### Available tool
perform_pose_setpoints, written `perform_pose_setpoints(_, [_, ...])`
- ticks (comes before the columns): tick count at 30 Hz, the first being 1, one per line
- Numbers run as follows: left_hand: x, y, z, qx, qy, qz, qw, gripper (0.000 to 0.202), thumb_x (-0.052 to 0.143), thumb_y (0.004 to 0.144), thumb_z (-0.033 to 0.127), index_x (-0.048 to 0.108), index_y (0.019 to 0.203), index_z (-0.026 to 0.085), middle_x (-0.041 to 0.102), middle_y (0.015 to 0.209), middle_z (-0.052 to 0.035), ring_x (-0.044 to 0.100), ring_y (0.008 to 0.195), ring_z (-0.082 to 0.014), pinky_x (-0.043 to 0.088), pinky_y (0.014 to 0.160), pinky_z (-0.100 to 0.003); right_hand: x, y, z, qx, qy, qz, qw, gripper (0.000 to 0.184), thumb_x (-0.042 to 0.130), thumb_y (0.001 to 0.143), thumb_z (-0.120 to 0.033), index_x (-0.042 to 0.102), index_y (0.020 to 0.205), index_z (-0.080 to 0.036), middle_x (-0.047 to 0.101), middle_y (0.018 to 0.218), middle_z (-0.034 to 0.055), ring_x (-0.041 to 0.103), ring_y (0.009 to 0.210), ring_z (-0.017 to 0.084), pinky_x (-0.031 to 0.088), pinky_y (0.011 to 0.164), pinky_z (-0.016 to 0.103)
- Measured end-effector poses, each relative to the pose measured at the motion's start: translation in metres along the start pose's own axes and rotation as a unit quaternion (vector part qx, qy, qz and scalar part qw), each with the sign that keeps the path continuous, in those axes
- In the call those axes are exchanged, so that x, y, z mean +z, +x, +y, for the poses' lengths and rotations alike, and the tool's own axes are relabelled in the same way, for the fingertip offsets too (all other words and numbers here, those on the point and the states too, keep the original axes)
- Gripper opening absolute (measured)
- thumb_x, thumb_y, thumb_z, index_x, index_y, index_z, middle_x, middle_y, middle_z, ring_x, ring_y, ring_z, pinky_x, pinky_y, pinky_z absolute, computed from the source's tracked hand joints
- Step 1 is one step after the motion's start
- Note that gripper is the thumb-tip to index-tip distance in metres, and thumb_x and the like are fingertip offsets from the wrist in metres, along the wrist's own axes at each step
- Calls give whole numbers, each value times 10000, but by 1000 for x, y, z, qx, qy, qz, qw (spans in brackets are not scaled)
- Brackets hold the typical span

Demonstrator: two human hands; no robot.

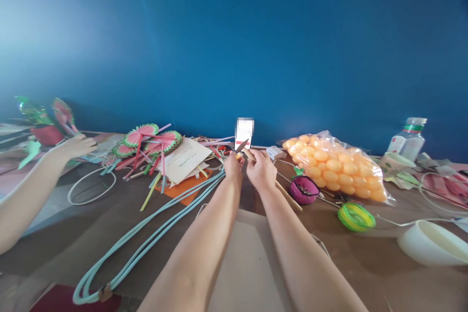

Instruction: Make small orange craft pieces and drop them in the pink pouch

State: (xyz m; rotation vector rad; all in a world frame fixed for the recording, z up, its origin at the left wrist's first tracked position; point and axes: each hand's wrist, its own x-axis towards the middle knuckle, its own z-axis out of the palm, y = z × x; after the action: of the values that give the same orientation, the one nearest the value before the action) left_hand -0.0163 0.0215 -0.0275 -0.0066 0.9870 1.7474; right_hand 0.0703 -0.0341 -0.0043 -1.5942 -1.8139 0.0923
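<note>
My left hand (233,166) is closed in front of the phone. From its fingertips a small dark-bladed tool (242,146) points up to the right, with a bit of yellow (239,156) at its base. Right beside it, my right hand (262,170) is wrapped round a slim wooden stick (289,196), whose far end slants toward the blade and whose near end shows past the wrist. Whether stick and blade touch, I cannot tell. Looped pale blue tubing (146,236) runs up to my left wrist; whether the hand grips it is hidden.
A lit phone (243,131) leans at the blue partition (256,48). Right lie a bag of orange balls (336,165), a purple bowl (304,190), green-yellow tape (356,217) and a white cup (433,243). Left are watermelon-patterned paper fans (164,142), papers (185,160) and another person's hand (81,145).
</note>
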Motion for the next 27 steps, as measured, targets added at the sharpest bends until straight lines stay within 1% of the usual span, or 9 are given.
perform_pose_setpoints(5, [0, 2, -2, -15, -9, 0, 1000, 125, 557, 917, 216, 605, 846, 125, 604, 700, -43, 608, 550, -113, 514, 541, -201, 2, 0, 2, -12, 1, -25, 1000, 375, 510, 876, -237, 634, 1221, -316, 608, 1238, 35, 633, 984, 209, 509, 785, 310])
perform_pose_setpoints(10, [0, 1, -1, -10, -4, 4, 1000, 133, 568, 912, 228, 594, 834, 124, 585, 680, -36, 602, 543, -107, 517, 546, -196, 1, 0, 1, 1, 4, 2, 1000, 368, 497, 887, -238, 636, 1223, -297, 614, 1245, 42, 631, 997, 214, 506, 796, 310])
perform_pose_setpoints(14, [-1, 4, -3, -9, 5, -6, 1000, 153, 528, 933, 235, 595, 845, 130, 610, 712, -48, 606, 553, -108, 525, 550, -201, 2, 0, 1, -8, 1, -21, 1000, 362, 514, 872, -241, 646, 1203, -303, 621, 1224, 41, 636, 973, 209, 505, 775, 303])
perform_pose_setpoints(19, [-1, 8, -5, -3, 8, -4, 1000, 160, 531, 930, 233, 587, 819, 132, 593, 685, -42, 603, 542, -110, 525, 542, -201, 2, 0, 1, -6, -2, 3, 1000, 382, 495, 880, -229, 628, 1232, -293, 614, 1252, 45, 633, 997, 212, 504, 785, 306])
perform_pose_setpoints(24, [-1, 7, -5, -5, 9, -3, 1000, 145, 510, 940, 234, 588, 857, 143, 582, 676, -29, 599, 539, -109, 528, 537, -203, 2, 0, 2, -14, -8, -21, 1000, 356, 512, 879, -249, 638, 1207, -311, 616, 1230, 36, 638, 970, 206, 506, 763, 298])
perform_pose_setpoints(27, [-2, 7, -5, -6, 10, 2, 1000, 142, 517, 937, 239, 595, 872, 140, 579, 687, -31, 609, 555, -113, 532, 553, -204, 2, 0, 2, -11, -14, -11, 1000, 369, 498, 890, -245, 627, 1230, -308, 608, 1249, 40, 632, 986, 203, 507, 782, 299])
